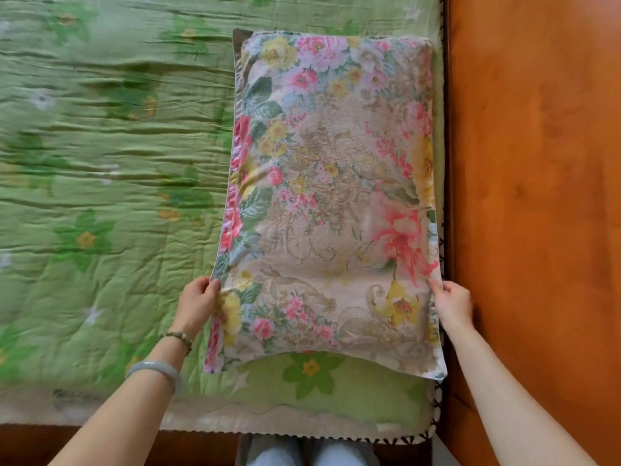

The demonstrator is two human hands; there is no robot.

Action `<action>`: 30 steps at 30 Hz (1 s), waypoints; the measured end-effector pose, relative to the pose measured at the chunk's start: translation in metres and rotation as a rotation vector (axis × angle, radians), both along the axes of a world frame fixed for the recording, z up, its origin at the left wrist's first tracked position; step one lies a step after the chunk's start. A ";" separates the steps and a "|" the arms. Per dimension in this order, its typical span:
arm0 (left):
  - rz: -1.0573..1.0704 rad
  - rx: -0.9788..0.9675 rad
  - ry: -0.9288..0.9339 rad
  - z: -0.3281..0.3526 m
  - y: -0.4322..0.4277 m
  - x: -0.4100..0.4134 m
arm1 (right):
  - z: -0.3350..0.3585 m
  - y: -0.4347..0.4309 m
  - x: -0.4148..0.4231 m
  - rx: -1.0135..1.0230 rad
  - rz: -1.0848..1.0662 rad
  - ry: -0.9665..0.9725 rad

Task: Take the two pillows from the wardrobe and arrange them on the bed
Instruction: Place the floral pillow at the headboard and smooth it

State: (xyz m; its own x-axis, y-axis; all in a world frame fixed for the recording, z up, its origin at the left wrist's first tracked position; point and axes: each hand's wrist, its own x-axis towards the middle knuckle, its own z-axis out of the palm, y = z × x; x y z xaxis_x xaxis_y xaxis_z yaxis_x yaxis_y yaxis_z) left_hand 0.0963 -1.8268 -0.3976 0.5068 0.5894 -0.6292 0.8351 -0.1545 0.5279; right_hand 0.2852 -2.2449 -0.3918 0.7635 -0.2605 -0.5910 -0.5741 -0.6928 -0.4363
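Observation:
A floral pillow (332, 196) in pink, yellow and beige lies lengthwise on the green quilted bed (100, 163), close to the wooden headboard on the right. My left hand (198, 302) pinches the pillow's left edge near its lower corner. My right hand (452, 302) grips the right edge at the same height. The pillowcase's near end hangs loose over the quilt. A darker cloth corner (239, 45) shows under the pillow's far left corner; I cannot tell whether it is a second pillow.
The orange wooden headboard (537, 196) runs along the right side. The bed's near edge has a beige scalloped trim (268, 422). My legs in light trousers (309, 452) stand against the bed's edge. The quilt spreads out to the left.

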 end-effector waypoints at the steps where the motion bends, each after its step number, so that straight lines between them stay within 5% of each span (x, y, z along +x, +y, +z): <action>1: 0.006 0.003 0.003 0.000 0.000 0.001 | -0.001 0.000 0.001 -0.002 -0.002 0.005; 7: 0.086 -0.276 0.108 -0.001 -0.008 -0.039 | -0.002 -0.016 -0.027 0.292 -0.167 0.225; 13: 0.183 -0.560 0.129 0.006 -0.017 -0.086 | 0.001 -0.038 -0.079 0.351 -0.184 0.364; 19: 0.095 -0.403 0.092 0.006 -0.015 -0.088 | 0.006 -0.041 -0.086 0.189 -0.093 0.199; 24: 0.318 -0.549 0.079 0.009 -0.029 -0.099 | 0.014 -0.041 -0.109 0.588 -0.616 0.374; 30: 0.417 -0.629 0.065 0.002 -0.038 -0.125 | 0.021 -0.041 -0.147 0.646 -0.740 0.404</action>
State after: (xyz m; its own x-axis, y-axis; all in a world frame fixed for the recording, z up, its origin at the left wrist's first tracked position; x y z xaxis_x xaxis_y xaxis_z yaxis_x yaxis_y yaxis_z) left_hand -0.0284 -1.8651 -0.3956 0.2711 0.2437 -0.9312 0.7908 0.4951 0.3599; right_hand 0.1379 -2.2854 -0.3710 0.2597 -0.1257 -0.9575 -0.9423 0.1837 -0.2797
